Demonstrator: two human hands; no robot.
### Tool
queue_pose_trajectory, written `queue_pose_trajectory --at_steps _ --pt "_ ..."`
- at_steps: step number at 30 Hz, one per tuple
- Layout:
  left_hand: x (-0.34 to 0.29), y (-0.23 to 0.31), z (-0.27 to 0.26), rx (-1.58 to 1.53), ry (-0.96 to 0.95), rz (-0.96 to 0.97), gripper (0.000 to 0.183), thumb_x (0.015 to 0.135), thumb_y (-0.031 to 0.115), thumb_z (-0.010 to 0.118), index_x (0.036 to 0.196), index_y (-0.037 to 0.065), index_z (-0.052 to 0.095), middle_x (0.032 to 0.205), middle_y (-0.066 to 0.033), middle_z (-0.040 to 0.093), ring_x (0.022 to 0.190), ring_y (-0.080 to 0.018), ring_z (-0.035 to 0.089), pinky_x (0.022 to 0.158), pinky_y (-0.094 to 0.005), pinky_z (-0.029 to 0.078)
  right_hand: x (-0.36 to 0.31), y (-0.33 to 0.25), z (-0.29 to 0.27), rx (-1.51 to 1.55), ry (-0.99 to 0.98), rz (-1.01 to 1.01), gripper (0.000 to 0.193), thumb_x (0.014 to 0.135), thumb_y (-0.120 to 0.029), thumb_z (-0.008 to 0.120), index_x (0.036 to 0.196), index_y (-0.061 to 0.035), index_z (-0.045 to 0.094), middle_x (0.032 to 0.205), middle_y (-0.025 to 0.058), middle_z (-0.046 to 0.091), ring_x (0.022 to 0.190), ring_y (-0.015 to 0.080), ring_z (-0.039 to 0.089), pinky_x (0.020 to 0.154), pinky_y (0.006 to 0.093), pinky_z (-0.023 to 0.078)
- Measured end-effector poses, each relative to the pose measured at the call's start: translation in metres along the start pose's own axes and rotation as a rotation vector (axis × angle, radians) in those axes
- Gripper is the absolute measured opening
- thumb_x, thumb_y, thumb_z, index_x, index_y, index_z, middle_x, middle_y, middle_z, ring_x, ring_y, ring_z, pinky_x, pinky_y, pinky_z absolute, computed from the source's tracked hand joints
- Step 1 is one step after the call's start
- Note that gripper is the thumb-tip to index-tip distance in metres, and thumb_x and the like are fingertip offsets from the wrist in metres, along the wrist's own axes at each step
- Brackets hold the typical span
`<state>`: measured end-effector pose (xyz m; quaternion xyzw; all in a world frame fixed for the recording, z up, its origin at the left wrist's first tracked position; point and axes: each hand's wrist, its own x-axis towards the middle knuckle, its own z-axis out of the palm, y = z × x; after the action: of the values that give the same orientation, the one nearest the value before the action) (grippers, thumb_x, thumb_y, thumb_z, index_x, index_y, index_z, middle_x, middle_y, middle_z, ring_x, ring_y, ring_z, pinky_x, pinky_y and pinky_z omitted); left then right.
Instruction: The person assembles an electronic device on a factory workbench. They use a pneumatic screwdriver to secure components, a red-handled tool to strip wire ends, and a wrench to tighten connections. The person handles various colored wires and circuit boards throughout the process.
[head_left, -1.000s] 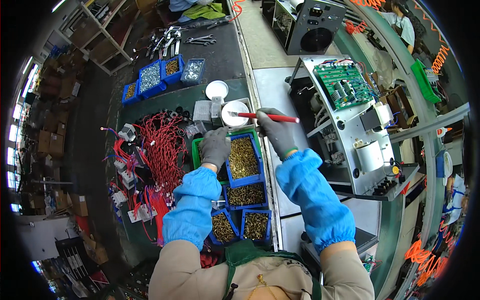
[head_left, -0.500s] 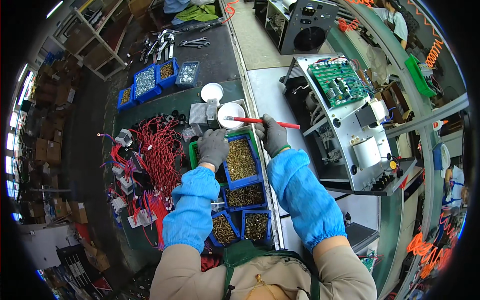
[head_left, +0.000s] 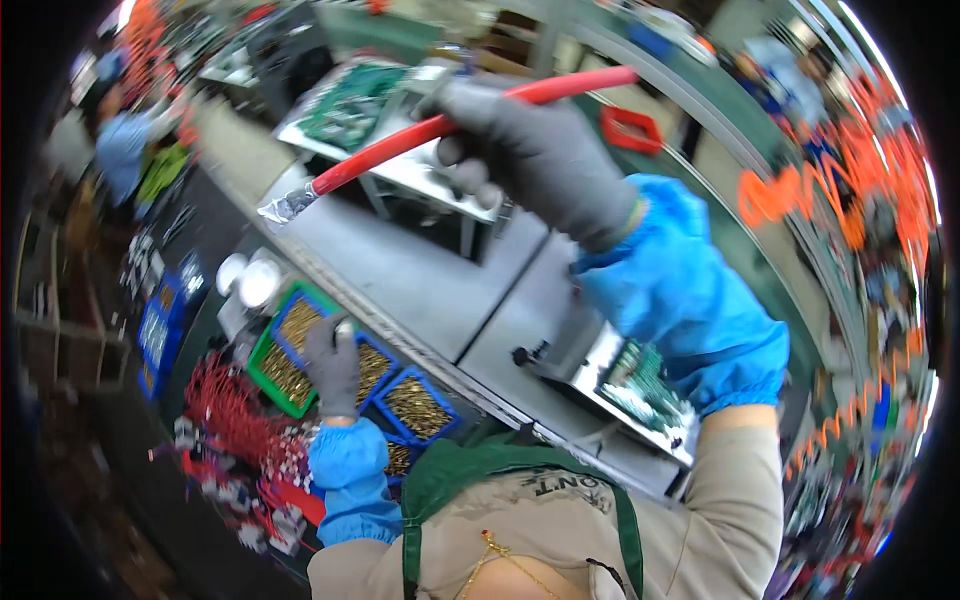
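Observation:
My right hand point(head_left: 535, 150), in a grey glove with a blue sleeve cover, is raised close to the camera and grips a red cable point(head_left: 420, 132) with a flat metal lug at its left end. My left hand point(head_left: 333, 362), also gloved in grey, rests low over the small blue bins of brass-coloured parts point(head_left: 410, 405) and pinches a small light piece between its fingertips. A green bin point(head_left: 275, 375) of the same parts lies just left of that hand.
A grey metal chassis point(head_left: 440, 290) with green circuit boards point(head_left: 345, 110) stands under my right hand. A bundle of red wires point(head_left: 225, 405) lies left of the bins. White round cups point(head_left: 250, 280) and more blue bins point(head_left: 155, 335) stand further left. Other people work at the far benches.
The view has swung sharply. My right hand has lifted the red cable up from the bench toward the camera. My left hand stays at the bins of brass parts.

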<state>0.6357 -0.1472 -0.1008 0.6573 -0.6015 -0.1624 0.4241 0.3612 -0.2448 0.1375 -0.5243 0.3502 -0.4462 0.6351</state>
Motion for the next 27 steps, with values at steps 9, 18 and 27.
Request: queue_pose_trajectory --at_steps 9,18,27 --pt "-0.037 0.143 0.077 -0.226 -0.234 0.138 0.021 0.084 0.002 0.051 0.1 0.0 0.063 0.093 -0.0088 0.061 0.085 -0.0166 0.057 0.078 -0.029 0.046 -0.374 -0.09 -0.174 -0.212 0.898 -0.206 0.039 0.093 -0.032 0.049 0.119 -0.0037 0.056 0.079 0.005 0.059 0.052 0.0073 0.054 0.04 0.0186 0.041" --pt "-0.202 0.404 0.165 -0.787 -1.088 1.028 0.039 0.077 0.009 0.062 0.115 0.003 0.056 0.115 -0.0191 0.056 0.101 -0.0341 0.057 0.085 -0.0415 0.047 -0.558 -0.066 -0.22 -0.135 1.08 -0.317 0.035 0.092 -0.028 0.053 0.117 -0.0031 0.054 0.087 0.0103 0.065 0.059 0.0085 0.057 0.041 0.0189 0.041" --pt "-0.306 0.449 0.236 -0.128 -1.202 1.226 0.033 0.076 0.012 0.058 0.108 0.006 0.056 0.082 -0.0089 0.061 0.08 -0.028 0.061 0.065 -0.042 0.05 -0.597 -0.062 -0.219 -0.478 1.128 0.016 0.028 0.089 -0.029 0.056 0.101 -0.0038 0.062 0.076 0.0046 0.061 0.062 0.008 0.058 0.05 0.0197 0.044"
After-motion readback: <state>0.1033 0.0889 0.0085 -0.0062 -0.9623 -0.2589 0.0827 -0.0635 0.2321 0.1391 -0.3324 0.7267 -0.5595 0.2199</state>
